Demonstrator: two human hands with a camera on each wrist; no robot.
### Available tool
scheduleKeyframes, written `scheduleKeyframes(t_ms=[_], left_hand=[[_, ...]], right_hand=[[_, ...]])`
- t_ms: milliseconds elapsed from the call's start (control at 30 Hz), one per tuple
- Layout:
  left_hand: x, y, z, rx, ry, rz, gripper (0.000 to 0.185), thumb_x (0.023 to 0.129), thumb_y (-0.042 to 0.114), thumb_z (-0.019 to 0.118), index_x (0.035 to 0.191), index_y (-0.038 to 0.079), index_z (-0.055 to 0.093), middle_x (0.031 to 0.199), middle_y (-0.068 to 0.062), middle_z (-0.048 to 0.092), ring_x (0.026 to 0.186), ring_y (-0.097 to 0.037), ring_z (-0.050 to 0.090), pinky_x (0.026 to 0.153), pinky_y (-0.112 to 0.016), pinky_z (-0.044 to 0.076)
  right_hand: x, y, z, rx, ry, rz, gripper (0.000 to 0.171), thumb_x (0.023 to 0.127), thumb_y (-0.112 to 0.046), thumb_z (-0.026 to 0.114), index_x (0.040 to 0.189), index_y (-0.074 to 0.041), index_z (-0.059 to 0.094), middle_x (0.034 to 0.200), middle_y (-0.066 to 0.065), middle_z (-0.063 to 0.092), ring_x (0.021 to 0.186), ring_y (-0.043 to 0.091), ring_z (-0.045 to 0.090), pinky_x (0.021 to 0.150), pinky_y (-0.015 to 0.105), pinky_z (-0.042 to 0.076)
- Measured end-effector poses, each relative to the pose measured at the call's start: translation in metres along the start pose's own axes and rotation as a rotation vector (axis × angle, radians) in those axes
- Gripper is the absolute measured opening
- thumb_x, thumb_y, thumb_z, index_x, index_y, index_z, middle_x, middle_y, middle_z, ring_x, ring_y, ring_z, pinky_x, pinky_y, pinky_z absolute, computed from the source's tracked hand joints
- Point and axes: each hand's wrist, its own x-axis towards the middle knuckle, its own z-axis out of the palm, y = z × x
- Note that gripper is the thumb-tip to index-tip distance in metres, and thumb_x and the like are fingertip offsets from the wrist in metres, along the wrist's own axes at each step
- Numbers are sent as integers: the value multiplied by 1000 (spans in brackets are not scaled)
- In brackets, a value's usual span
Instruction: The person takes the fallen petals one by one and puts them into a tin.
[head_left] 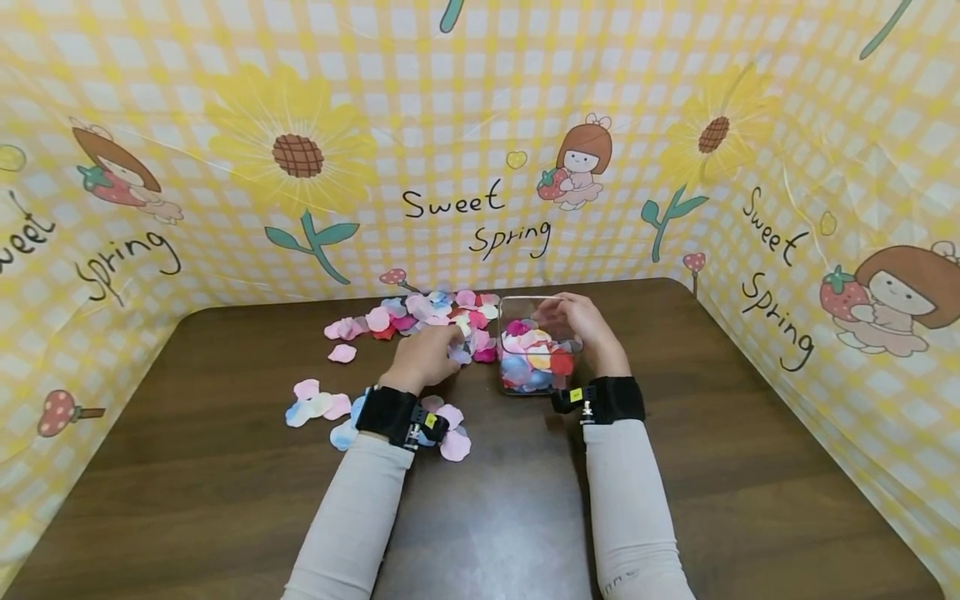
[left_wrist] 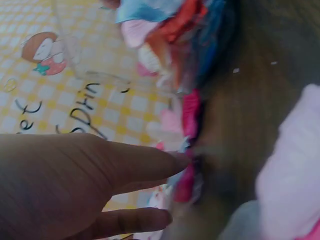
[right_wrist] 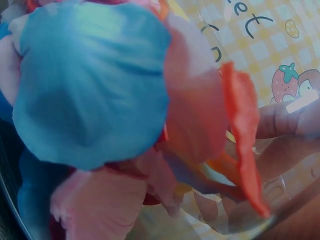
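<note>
A clear square container (head_left: 507,377) stands mid-table, filled with fabric petals (head_left: 534,357) in pink, blue, red and white. My right hand (head_left: 579,323) grips its far right rim; in the right wrist view its fingers (right_wrist: 285,120) show through the clear wall (right_wrist: 240,220), behind a big blue petal (right_wrist: 90,85). Just left of the container, my left hand (head_left: 444,346) rests on the near edge of a loose petal pile (head_left: 420,315). Its fingers (left_wrist: 150,162) lie straight in the left wrist view, one tip touching a pink petal (left_wrist: 189,117). The container (left_wrist: 80,50) is close by.
More loose petals (head_left: 318,408) lie scattered on the brown table (head_left: 225,467) by my left wrist, one pink one (head_left: 454,444) under the forearm. A yellow checked cloth backdrop (head_left: 480,125) walls in the table at the back and both sides.
</note>
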Motion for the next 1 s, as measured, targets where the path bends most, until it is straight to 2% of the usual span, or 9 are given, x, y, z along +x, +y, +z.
scheduleKeyframes(t_ms=[67, 200, 300, 367, 500, 633, 767, 933, 1000], left_hand=[[-1, -3, -3, -29, 1, -5, 39, 87, 18, 79, 123, 13, 68, 117, -8, 70, 106, -29, 63, 90, -54, 48], [-2, -7, -6, -61, -38, -22, 44, 86, 21, 81, 127, 10, 68, 121, -10, 69, 113, -29, 62, 94, -55, 48], [-1, -9, -4, -54, -74, -19, 40, 88, 24, 81, 123, 9, 70, 122, -10, 68, 113, -29, 63, 94, -56, 49], [1, -9, -3, -42, -83, -15, 32, 87, 25, 81, 115, 10, 72, 117, -8, 69, 108, -28, 63, 90, -54, 49], [2, -10, -2, -50, -75, -10, 15, 89, 24, 79, 98, 13, 73, 98, -4, 69, 93, -25, 61, 81, -48, 48], [0, -11, -6, -67, -66, 4, 7, 93, 20, 75, 91, 14, 74, 87, -3, 67, 85, -23, 59, 75, -42, 47], [-1, -11, -6, -77, -66, 4, 8, 94, 19, 73, 98, 12, 75, 92, -5, 68, 88, -25, 59, 77, -43, 49], [2, -7, 0, -57, -72, 12, 36, 89, 20, 79, 124, 11, 71, 117, -10, 66, 106, -27, 61, 90, -54, 49], [4, -5, 3, -46, -77, 22, 39, 88, 20, 80, 126, 12, 71, 121, -10, 66, 108, -27, 61, 92, -55, 49]], right_hand=[[0, 1, 0, 3, -1, -1, 39, 106, -13, 32, 129, 4, 59, 129, 24, 65, 120, 38, 63, 104, 53, 46], [0, 0, 0, 9, 8, -5, 40, 104, -11, 32, 128, 4, 60, 129, 24, 66, 120, 39, 62, 106, 53, 45], [0, -1, 0, 13, 16, -2, 39, 102, -9, 32, 127, 4, 60, 129, 24, 66, 120, 39, 62, 106, 53, 45], [0, -2, 0, 15, 19, 6, 39, 102, -8, 33, 126, 3, 61, 129, 23, 66, 120, 38, 62, 106, 53, 45], [0, -2, 0, 11, 14, 7, 38, 104, -10, 32, 127, 3, 60, 129, 24, 66, 121, 39, 62, 106, 54, 44], [-1, -1, 0, 15, 8, -5, 39, 106, -12, 31, 129, 5, 58, 130, 25, 64, 123, 40, 60, 107, 55, 43], [-1, -1, -1, 13, 5, 4, 40, 107, -12, 31, 130, 5, 58, 131, 26, 64, 123, 41, 60, 107, 56, 43], [-1, -1, -1, 10, 4, 2, 39, 106, -12, 32, 129, 5, 59, 131, 25, 64, 122, 40, 61, 105, 54, 45], [-1, -1, 0, 8, 8, 0, 39, 105, -11, 32, 129, 4, 59, 130, 24, 65, 122, 39, 61, 105, 54, 45]])
